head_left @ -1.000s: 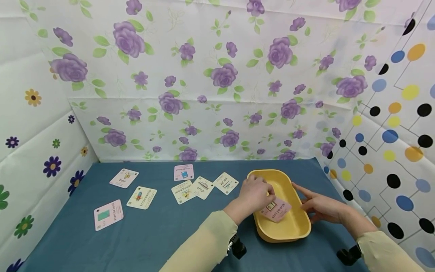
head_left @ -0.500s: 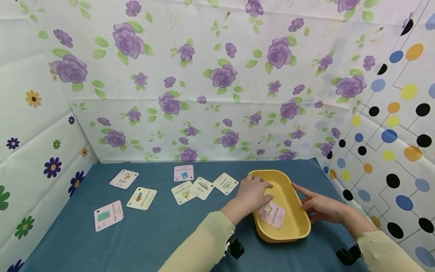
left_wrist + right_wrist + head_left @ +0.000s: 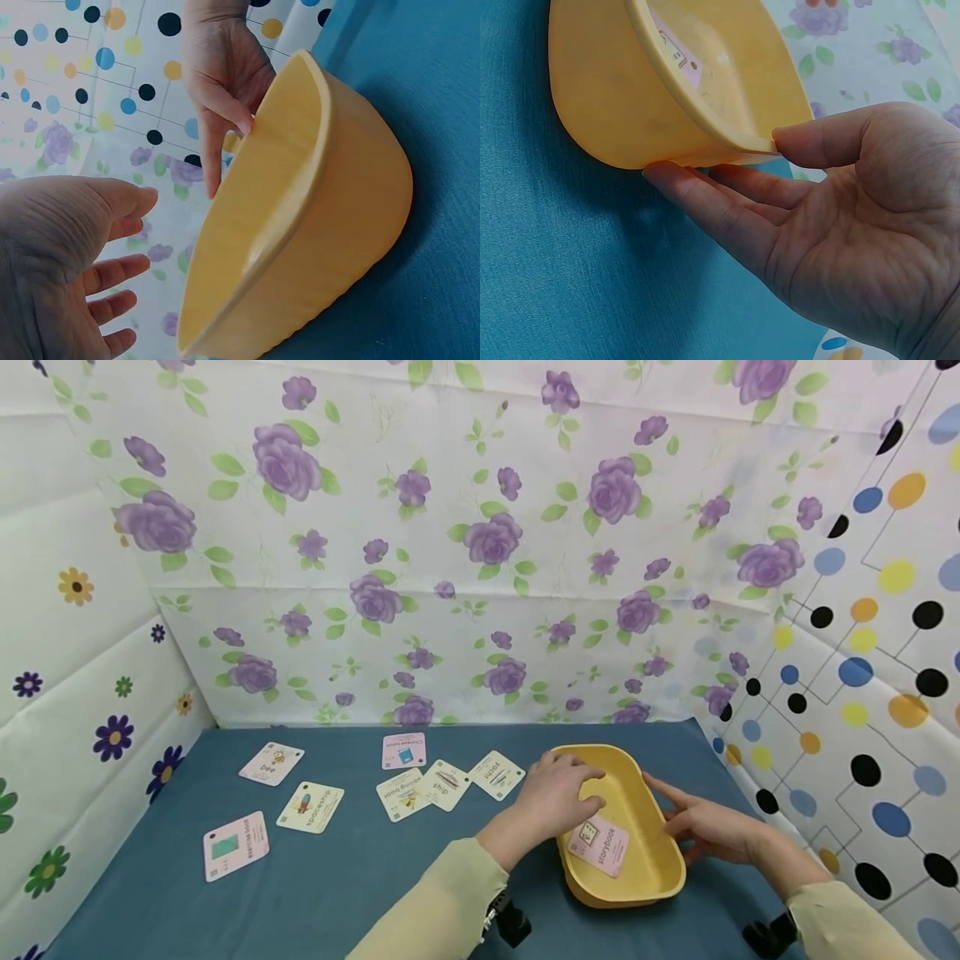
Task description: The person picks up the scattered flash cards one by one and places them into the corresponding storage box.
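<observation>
A yellow plastic bin [image 3: 651, 860] stands on the blue cloth at the right. Inside it lies a pink "storybook" card [image 3: 600, 845], picture side up. My left hand [image 3: 546, 797] hovers over the bin's left side, fingers spread loosely and nothing in them. The left wrist view shows that hand's thumb and fingers [image 3: 116, 274] apart from the bin. My right hand [image 3: 708, 822] holds the bin's right side. In the right wrist view its thumb [image 3: 817, 141] is at the rim, and the other fingers lie against the outer wall.
To the left lie a bee card [image 3: 272, 763], a spaceship card [image 3: 311, 807] and an exercise book card [image 3: 236, 847]. Nearer the bin are a Chinese book card [image 3: 404, 751], a sailing boat card [image 3: 402, 794], a ship card [image 3: 446, 785] overlapping it, and a yacht card [image 3: 497, 775].
My left hand has let go of the storybook card, which now lies flat in the bin. That hand has drawn back slightly left. My right hand keeps its place on the bin.
</observation>
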The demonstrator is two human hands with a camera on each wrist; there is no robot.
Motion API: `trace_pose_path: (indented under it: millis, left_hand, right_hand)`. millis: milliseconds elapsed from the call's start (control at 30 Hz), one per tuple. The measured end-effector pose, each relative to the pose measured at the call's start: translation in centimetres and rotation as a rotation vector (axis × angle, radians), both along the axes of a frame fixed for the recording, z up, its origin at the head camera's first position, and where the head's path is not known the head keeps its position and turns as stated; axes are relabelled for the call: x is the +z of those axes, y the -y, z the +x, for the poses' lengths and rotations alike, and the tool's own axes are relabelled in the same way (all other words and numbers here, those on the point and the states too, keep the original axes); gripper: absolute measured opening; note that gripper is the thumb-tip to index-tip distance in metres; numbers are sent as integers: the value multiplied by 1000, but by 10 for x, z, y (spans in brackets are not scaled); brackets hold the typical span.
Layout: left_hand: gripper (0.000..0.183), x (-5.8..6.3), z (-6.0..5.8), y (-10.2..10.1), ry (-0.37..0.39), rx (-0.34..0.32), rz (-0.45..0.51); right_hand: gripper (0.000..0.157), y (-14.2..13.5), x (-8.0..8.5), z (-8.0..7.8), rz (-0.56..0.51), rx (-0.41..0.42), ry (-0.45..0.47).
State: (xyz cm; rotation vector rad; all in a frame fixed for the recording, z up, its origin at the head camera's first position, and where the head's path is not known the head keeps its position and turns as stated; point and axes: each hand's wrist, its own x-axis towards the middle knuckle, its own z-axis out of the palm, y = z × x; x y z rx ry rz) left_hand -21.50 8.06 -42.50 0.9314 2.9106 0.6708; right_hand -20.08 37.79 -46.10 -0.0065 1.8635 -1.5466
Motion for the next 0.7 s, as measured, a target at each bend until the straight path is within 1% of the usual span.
trace_pose_path:
  millis: [233, 467, 700]
  left_hand:
    - [47, 7, 2, 7, -9, -17, 38]
    - [58, 13, 5, 18, -52, -69, 11]
    - [67, 20, 8, 30, -72, -91, 16]
  right_hand:
    - [94, 0, 0, 1, 1, 2, 7]
    - [94, 0, -1, 1, 2, -4, 9]
    - [94, 0, -1, -1, 13, -21, 19]
